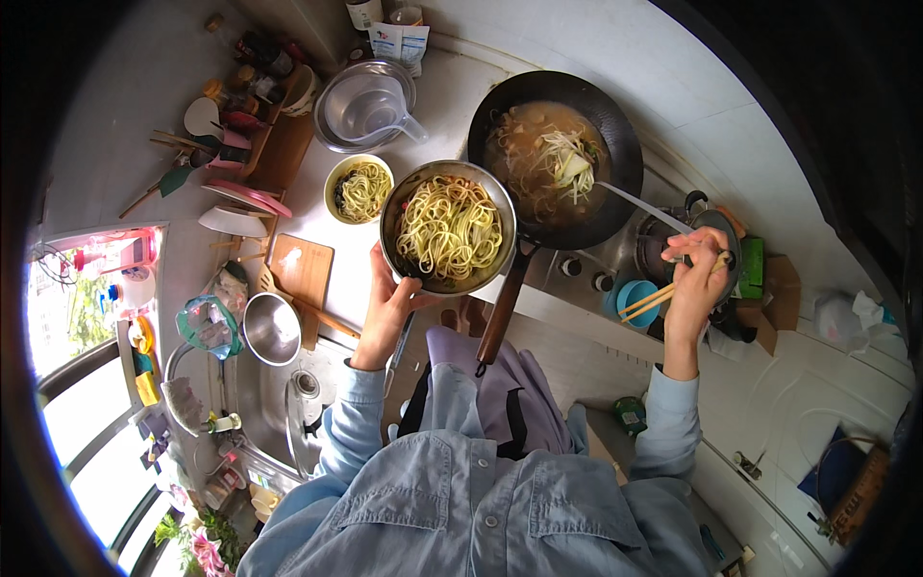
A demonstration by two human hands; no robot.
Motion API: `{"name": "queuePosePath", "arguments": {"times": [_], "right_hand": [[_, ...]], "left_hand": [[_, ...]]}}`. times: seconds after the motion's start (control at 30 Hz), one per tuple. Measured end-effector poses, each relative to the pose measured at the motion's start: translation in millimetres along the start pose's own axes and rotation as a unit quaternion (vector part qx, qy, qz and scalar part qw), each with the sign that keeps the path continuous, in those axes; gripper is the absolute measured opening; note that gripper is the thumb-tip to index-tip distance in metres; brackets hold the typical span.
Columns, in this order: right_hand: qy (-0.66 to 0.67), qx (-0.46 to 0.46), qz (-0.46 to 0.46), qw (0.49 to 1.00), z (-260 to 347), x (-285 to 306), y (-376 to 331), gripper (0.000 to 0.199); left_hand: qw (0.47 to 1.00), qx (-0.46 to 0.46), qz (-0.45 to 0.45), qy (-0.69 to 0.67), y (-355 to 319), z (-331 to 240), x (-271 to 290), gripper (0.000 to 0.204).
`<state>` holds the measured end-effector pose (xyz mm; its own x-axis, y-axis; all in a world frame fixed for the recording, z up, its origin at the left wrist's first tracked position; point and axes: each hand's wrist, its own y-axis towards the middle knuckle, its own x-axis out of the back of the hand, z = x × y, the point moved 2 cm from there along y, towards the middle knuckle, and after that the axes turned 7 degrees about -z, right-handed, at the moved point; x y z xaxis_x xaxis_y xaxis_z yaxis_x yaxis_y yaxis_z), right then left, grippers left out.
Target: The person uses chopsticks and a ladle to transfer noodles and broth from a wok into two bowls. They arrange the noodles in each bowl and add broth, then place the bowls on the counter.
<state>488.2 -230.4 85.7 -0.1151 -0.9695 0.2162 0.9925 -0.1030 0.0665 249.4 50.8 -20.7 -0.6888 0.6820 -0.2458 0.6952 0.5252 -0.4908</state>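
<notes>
Left hand [389, 306] grips the noodle bowl [448, 228] beside the wok [555, 159]; right hand [697, 279] clasps ladle [639, 205] and chopsticks [663, 293].

I can't see the left hand [387, 310] fingers gripping under the steel bowl [448, 228]; its rim hides them. The ladle [639, 206] bowl end sits sunk in the wok [556, 154] broth, shape unclear. The right hand [694, 288] covers the chopsticks [663, 297] middle and the ladle grip. Bottles [385, 13] are cut off at the top edge. Sink clutter [207, 423] is too small for me to identify.
</notes>
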Motion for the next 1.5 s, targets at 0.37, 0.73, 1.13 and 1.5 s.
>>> {"name": "queuePosePath", "arguments": {"times": [0.37, 0.73, 1.13, 1.5], "right_hand": [[-0.007, 0.015, -0.034, 0.999, 68, 21, 15, 0.023], [0.030, 0.084, -0.041, 0.995, 130, 34, 0, 0.022], [-0.159, 0.469, 0.206, 0.844, 59, -12, -69, 0.016], [-0.070, 0.412, 0.146, 0.897, 42, -3, -59, 0.012]], "left_hand": [[0.999, -0.009, 0.035, -0.005, 11, -16, -24, 0.066], [0.996, -0.011, 0.093, 0.002, 67, -28, -75, 0.063], [0.990, -0.012, 0.140, -0.012, 66, -49, -105, 0.059], [0.992, -0.011, 0.125, -0.029, 55, -46, -88, 0.059]]}}
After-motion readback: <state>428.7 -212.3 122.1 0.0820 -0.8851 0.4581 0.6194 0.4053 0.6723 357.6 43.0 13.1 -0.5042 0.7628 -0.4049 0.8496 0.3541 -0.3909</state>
